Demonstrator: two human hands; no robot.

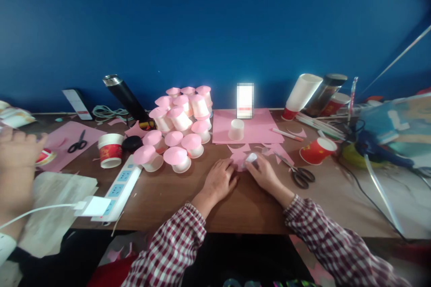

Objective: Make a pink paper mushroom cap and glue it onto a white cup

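Observation:
Both my hands rest on the brown table (188, 197), close together, in checked red-and-white sleeves. My left hand (220, 179) presses its fingers on a small pink paper piece (239, 159). My right hand (264, 171) holds the same piece from the right, with a small white object (251, 157) at its fingertips. What the white object is cannot be made out. Pink paper scraps (278, 150) lie just beyond my hands. Dark-handled scissors (299, 174) lie right of my right hand.
A pile of white cups with pink caps (180, 123) stands at left centre. A pink sheet (259, 128) carries a white cup (236, 129). Red cups (110, 150) (317, 150), a power strip (119, 186), second scissors (78, 142) and a glue gun (380, 152) lie around. Another person's hand (16, 161) is at far left.

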